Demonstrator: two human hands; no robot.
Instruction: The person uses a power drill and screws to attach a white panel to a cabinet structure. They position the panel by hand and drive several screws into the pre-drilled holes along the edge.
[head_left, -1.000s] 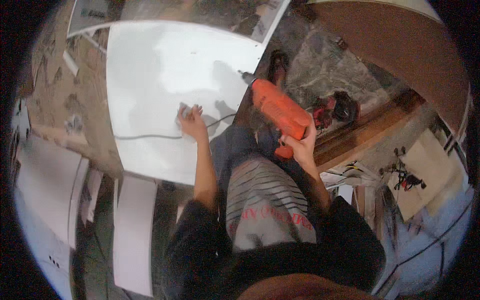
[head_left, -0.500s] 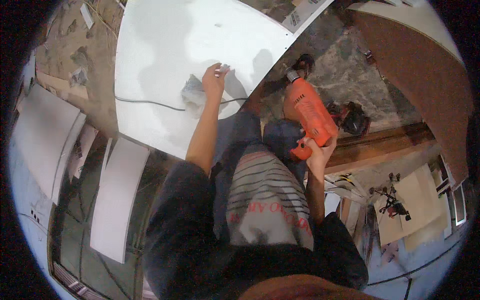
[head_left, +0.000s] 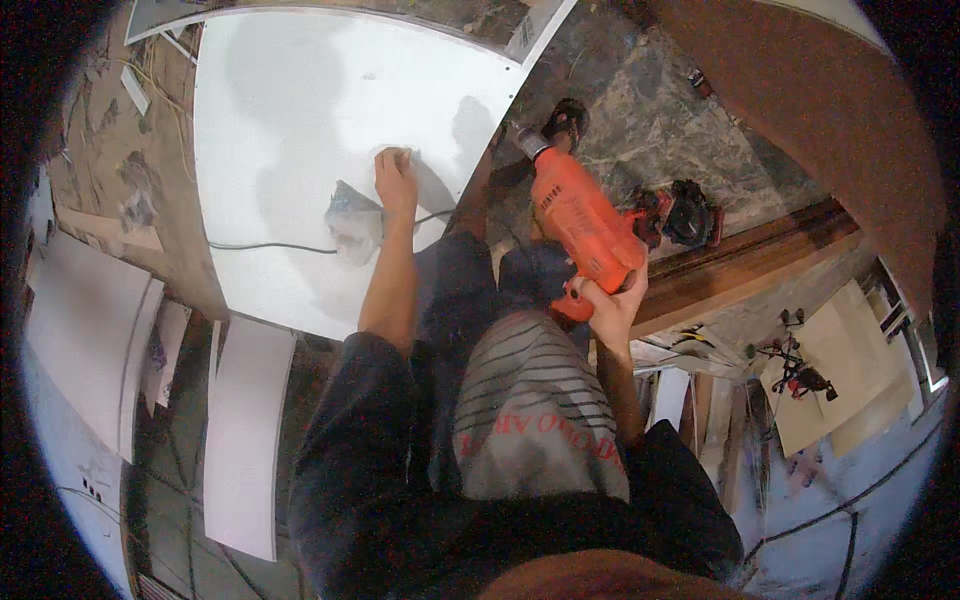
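Observation:
My right hand is wrapped round the grip of an orange power drill. The drill's chuck points up and left, past the edge of a white panel. Over that panel, my left hand has its fingers drawn together in a pinch. Whatever they hold, if anything, is too small to make out. Just left of that wrist lies a clear plastic bag, its contents unclear. A dark cord runs across the panel beneath the bag.
A black and red tool lies on the stained floor beside a wooden beam. A brown board stands at the far right. White panels lean at the left. Tan sheets are at the lower right.
The view has shifted, so the panel and drill sit further left in it. My left fingers, earlier round a small greyish thing, now look more closed. My right hand still holds the drill.

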